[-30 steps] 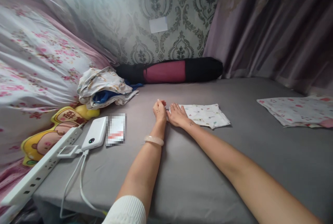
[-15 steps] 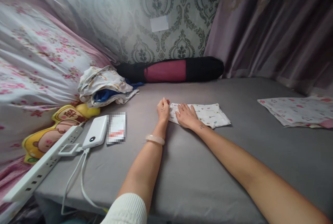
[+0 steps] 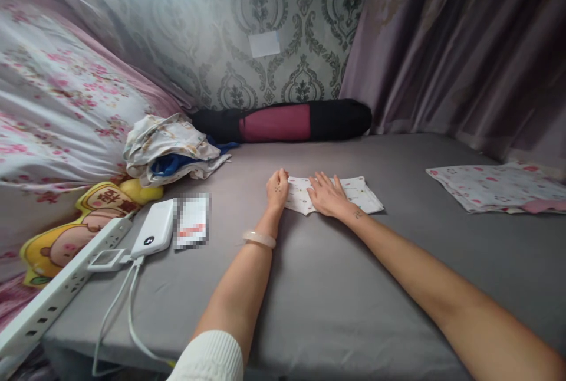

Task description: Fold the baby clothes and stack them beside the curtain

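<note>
Dark red characters, too small to read surely, sit on the cream patch of a yellow, pig-faced plush point(image 3: 62, 248) at the left edge of a grey cloth-covered platform point(image 3: 345, 286). Blurring hides the print, one line reddish, on a flat white packet point(image 3: 192, 222) beside a glossy white power bank point(image 3: 157, 225), whose round black display shows unclear digits. White cables run from the power bank toward the near-left corner; a long white plastic power strip point(image 3: 57, 292) slants along the left edge.

The folded white cotton cloth with small coloured prints point(image 3: 360, 195) lies mid-platform, nearer the far edge than the near one. The right hand point(image 3: 328, 195) rests flat on it, fingers spread, grasping nothing. The left hand point(image 3: 277, 189) is curled at the cloth's left edge; whether it pinches the fabric, I cannot tell.

Along the far edge lies a long black-and-maroon fabric roll point(image 3: 276, 122). A folded white cloth with pink prints point(image 3: 495, 183) lies toward the right edge.
</note>
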Demonstrator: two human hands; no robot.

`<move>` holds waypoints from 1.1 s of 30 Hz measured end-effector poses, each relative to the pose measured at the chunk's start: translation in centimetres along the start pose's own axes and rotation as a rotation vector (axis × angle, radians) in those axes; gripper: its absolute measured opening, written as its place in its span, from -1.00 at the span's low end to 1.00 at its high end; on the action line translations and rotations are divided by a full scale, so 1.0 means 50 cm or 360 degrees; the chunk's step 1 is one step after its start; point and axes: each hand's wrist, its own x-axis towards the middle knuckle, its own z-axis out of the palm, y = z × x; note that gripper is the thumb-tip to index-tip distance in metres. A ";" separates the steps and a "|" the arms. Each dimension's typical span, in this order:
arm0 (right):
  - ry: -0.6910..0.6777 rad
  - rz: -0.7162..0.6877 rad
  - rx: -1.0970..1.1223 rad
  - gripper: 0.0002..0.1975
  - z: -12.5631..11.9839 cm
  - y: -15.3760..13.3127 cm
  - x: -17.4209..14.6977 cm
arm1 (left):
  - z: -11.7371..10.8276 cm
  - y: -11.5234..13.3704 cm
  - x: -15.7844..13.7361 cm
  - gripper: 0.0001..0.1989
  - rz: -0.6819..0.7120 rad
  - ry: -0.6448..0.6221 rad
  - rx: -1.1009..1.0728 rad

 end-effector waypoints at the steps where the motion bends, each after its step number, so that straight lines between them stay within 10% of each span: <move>1: -0.0021 -0.0008 -0.0002 -0.42 0.002 0.006 -0.003 | 0.001 0.002 -0.002 -0.63 0.0008 -0.0007 0.0025; 20: 0.0031 0.0058 0.0287 -0.42 0.011 0.049 -0.008 | 0.008 0.002 -0.019 -0.80 0.0336 -0.0157 0.0385; 33: 0.0073 0.0191 0.0133 -0.42 0.037 0.086 -0.018 | 0.024 0.047 -0.072 -0.58 0.0810 -0.1035 0.1266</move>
